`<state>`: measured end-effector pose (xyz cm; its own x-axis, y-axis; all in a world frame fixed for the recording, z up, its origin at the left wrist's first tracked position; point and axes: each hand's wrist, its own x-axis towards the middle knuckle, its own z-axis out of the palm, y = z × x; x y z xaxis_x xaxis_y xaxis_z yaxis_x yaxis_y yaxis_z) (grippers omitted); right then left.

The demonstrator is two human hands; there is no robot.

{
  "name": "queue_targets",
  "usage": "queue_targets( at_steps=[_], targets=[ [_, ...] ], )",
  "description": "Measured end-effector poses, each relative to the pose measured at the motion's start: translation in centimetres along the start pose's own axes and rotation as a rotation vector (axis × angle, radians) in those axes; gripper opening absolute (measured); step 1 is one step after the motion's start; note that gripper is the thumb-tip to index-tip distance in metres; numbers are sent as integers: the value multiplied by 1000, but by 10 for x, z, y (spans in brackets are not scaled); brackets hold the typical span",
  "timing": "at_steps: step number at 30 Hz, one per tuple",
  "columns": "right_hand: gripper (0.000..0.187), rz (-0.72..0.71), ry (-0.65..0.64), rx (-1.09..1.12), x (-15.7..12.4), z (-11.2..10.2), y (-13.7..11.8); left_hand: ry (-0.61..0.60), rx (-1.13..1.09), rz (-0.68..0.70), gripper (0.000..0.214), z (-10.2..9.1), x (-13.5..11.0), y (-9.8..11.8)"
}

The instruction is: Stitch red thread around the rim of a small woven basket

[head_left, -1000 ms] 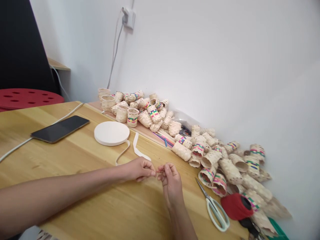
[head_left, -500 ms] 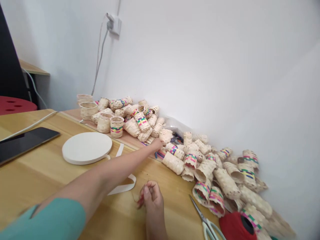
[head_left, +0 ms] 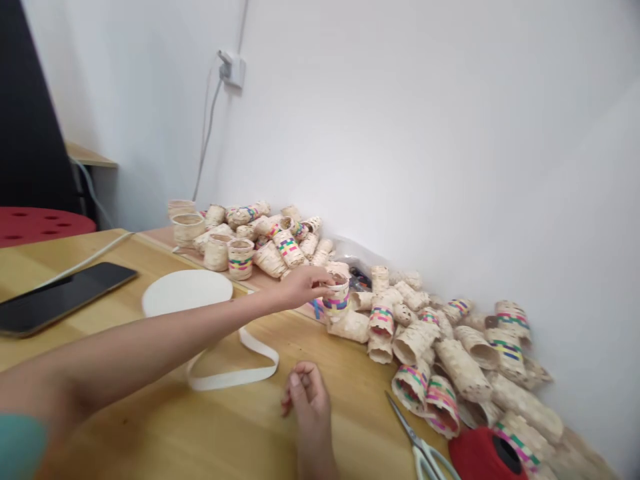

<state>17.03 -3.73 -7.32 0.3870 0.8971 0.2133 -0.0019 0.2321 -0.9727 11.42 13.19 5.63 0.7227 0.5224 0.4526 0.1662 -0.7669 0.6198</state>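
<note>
My left hand [head_left: 305, 285] reaches across the wooden table [head_left: 250, 427] and grips a small woven basket [head_left: 336, 299] with coloured bands, lifted a little at the edge of the pile of woven baskets [head_left: 440, 347] along the wall. My right hand [head_left: 307, 393] rests on the table near me with its fingers curled in a loose pinch; what it holds is too small to make out. A loop of white ribbon [head_left: 235, 373] lies under my left forearm, running from the flat white ribbon roll [head_left: 187, 292].
Scissors [head_left: 420, 447] and a red thread spool [head_left: 487, 457] lie at the right front. A dark phone [head_left: 60, 297] with a white cable sits at the left. A red stool [head_left: 40, 223] stands beyond the table. More woven baskets [head_left: 240, 237] crowd the back by the wall.
My left hand left the right hand, reached out to the pile and picked up a small banded basket. My right hand stayed near the table's front. The view shifted right.
</note>
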Motion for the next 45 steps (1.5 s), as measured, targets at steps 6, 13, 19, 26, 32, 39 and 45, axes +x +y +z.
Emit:
queue_targets(
  at_steps=[6,13,19,26,32,39,45],
  targets=[
    [25,-107,66,-55,-8,-9,-30,-184,311,253,26,-36,-115,29],
    [18,-493,-207,-603,-15,-13,-55,-143,180,190,24,-18,-164,37],
    [16,-533,-229,-682,-10,-18,-57,60,-112,106,42,-32,-166,21],
    [15,-594,-339,-707,-9,-20,-55,4,-205,280,26,-29,-167,11],
    [15,-640,-330,-698,-11,-16,-57,40,-221,107,37,-32,-169,5],
    [12,-638,-241,-682,-19,-13,-60,-154,-430,-217,86,-10,-175,16],
    [23,-294,97,-449,-18,-16,-51,-69,-1049,-302,59,-1,-173,15]
  ],
)
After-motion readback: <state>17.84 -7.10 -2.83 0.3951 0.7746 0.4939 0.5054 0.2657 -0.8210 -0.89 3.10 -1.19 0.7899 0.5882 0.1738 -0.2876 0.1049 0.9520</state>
